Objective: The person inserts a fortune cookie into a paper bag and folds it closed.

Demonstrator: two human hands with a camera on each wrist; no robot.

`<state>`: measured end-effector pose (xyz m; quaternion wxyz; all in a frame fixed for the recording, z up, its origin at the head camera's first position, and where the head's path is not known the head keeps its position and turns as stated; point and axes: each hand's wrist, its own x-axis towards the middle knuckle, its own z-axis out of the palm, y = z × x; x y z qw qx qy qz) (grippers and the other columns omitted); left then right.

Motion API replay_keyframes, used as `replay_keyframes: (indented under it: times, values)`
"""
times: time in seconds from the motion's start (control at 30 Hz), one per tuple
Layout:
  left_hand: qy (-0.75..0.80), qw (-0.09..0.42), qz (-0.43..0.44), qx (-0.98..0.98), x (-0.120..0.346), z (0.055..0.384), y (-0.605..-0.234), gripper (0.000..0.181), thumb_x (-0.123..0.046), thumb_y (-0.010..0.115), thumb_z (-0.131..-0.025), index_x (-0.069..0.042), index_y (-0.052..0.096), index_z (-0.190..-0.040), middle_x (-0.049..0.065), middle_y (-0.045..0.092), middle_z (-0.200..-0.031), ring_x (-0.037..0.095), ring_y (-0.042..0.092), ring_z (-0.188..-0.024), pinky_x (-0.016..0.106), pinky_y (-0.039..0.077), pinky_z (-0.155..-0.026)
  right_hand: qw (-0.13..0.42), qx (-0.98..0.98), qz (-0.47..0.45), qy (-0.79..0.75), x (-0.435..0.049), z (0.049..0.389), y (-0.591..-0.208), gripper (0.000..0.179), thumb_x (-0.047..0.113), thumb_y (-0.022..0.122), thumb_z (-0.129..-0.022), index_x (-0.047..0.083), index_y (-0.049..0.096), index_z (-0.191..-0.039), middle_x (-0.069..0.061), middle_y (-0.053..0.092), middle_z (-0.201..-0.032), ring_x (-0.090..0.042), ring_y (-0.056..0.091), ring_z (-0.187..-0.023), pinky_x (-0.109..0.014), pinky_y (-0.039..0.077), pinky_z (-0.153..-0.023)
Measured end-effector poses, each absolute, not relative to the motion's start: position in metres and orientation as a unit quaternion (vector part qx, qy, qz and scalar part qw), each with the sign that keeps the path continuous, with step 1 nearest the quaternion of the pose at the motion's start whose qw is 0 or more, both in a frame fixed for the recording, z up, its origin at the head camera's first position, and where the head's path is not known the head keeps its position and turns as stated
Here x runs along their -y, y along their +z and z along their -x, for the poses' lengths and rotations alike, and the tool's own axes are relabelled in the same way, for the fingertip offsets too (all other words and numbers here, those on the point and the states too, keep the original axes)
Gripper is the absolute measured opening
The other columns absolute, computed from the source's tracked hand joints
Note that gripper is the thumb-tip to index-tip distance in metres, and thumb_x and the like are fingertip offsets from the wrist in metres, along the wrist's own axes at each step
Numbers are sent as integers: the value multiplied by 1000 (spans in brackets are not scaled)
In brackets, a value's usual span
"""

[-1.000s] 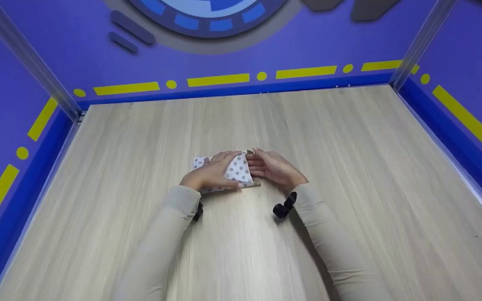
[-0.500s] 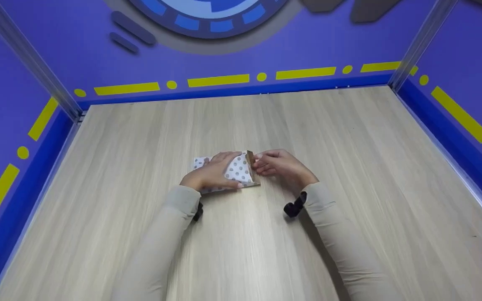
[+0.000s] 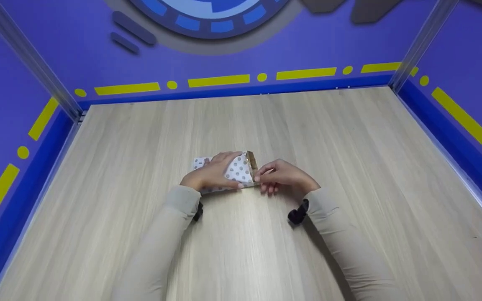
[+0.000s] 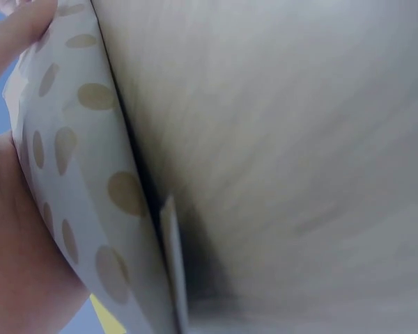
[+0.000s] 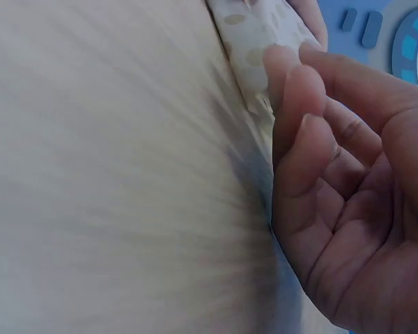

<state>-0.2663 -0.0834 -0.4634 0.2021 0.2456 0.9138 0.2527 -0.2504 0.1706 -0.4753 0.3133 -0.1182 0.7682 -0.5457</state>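
Observation:
A white paper package with grey-brown polka dots lies on the table. Its right end stands open, with the brown inner side of the wrapping paper showing. My left hand spans the package from above and holds it, thumb along the near side and fingers over the far side. At the near corner of the open end, my right hand pinches the paper edge between thumb and index finger; its other fingers are loosely bent. In the left wrist view a loose paper flap sticks out along the bottom edge of the dotted package.
The light wood-grain table extends around both hands. Blue-purple panels with yellow marks stand behind it and on both sides. A small black wrist camera hangs below the right wrist.
My right hand has drawn back from inside the open end and slid along its edge to the near corner. More of the brown inner side shows. The left hand has stayed put.

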Motion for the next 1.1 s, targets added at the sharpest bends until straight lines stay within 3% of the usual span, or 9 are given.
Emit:
replay_keyframes:
  times: [0.27,0.53,0.63,0.9,1.1]
  values:
    - [252,203,-239,-915,84,266,-463,104,-57,75,-72,-38,13,-153,6,17,-160,25,13,-148,59,4,-117,320,-767,121,-543,-158,244,-476,13,12,66,-89,1,67,-96,-3,71,-68,-11,67,-57,-23,54,-53]
    - [275,208,-224,-911,85,263,-458,106,-59,75,-72,-43,8,-153,5,17,-160,27,18,-146,57,21,-114,266,-782,138,-546,-156,244,-469,16,6,65,-88,-8,68,-95,-10,72,-79,-15,68,-67,-29,58,-66]
    - [280,204,-223,-911,86,262,-456,104,-62,71,-74,-43,7,-153,6,18,-160,27,19,-146,58,19,-114,243,-787,132,-552,-156,243,-464,15,6,66,-88,-7,69,-95,-13,72,-83,-18,70,-71,-33,59,-70]
    - [330,195,-224,-896,89,266,-451,93,-66,57,-83,-32,9,-155,13,21,-157,32,21,-145,60,27,-110,159,-836,155,-503,-159,246,-455,10,10,69,-87,2,72,-91,-10,72,-85,-17,66,-75,-28,54,-70]
    - [399,170,-196,-880,88,268,-450,70,-56,39,-97,-22,18,-154,15,34,-146,33,37,-135,54,31,-110,152,-825,154,-523,-165,249,-449,18,11,72,-85,-2,70,-97,-17,71,-92,-18,67,-79,-34,56,-76]
